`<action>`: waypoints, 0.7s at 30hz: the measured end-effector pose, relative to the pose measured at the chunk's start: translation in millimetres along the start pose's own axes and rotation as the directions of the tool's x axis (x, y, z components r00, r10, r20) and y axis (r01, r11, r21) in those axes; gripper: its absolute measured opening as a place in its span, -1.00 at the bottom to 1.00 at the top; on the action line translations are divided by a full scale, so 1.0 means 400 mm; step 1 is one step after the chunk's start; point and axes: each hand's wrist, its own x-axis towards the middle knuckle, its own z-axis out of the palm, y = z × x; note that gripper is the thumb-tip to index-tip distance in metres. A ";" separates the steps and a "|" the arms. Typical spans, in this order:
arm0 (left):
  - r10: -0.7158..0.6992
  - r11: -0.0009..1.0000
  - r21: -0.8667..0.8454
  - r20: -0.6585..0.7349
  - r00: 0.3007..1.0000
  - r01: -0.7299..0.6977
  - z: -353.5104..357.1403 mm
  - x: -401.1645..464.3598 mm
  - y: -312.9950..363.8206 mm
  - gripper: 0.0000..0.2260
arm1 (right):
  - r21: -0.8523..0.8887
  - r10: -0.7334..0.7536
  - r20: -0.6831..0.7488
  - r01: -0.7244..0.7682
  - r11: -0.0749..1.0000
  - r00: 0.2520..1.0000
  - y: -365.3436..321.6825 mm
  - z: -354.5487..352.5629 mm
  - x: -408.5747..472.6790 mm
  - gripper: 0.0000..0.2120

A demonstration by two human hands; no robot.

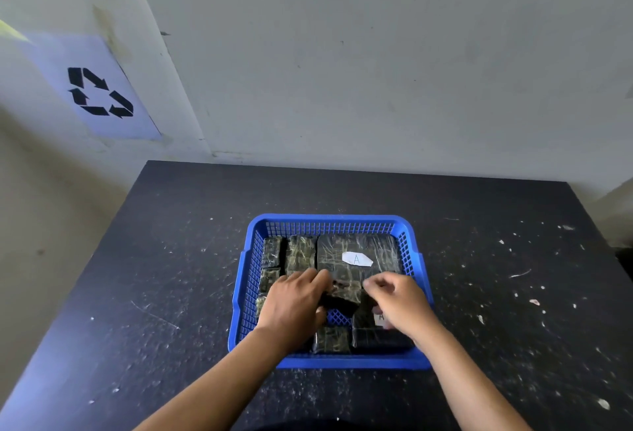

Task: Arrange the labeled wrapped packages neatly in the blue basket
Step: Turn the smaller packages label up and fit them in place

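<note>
A: Both hands are working inside the blue basket (327, 219), which is sitting on the dark counter (171, 259). The left hand (294, 304) is curling its grip around a small wrapped package (342, 297) held tilted above the bare patch of basket floor (339, 318).

B: And the right hand (399, 304)?

A: Its fingers are bunching together just beside that package's far end. I cannot tell whether they are pinching the wrap or only steadying it.

B: So where is it probably going?

A: I am judging the open gap in the middle. The large package labeled A (358, 256) is filling the far right, 1 more labeled package (380, 329) is lying near right, and smaller ones are lining the left wall, with another (331, 340) at the near edge.

B: How should the person be doing it well?

A: By levelling the package first, lining its long side up with the neighbours, then lowering it flat rather than dropping 1 corner in. The wrap looks slick, so pressing down gently with both hands should be helping it seat without riding up on the others. Keeping any label facing up is also worth minding.
</note>
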 end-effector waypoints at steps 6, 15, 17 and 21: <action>0.061 0.987 -0.134 -0.165 0.984 -0.084 -0.028 -0.009 0.004 -0.72 | 0.456 0.037 0.285 -0.169 0.874 0.958 -0.038 0.019 -0.017 -0.62; -0.260 0.817 -0.536 -0.010 0.966 0.215 -0.011 -0.058 0.000 -0.46 | 0.124 -0.296 0.060 0.287 0.950 0.953 0.006 0.023 -0.008 -0.63; -0.264 0.819 -0.519 0.039 0.964 0.245 -0.004 -0.049 0.002 -0.55 | 0.103 -0.311 0.057 0.304 0.947 0.949 0.011 0.033 -0.004 -0.60; -0.385 0.708 -0.597 0.124 0.915 0.378 0.020 -0.032 0.001 -0.63 | -0.151 -0.420 0.122 0.435 0.888 0.899 0.007 0.058 -0.003 -0.38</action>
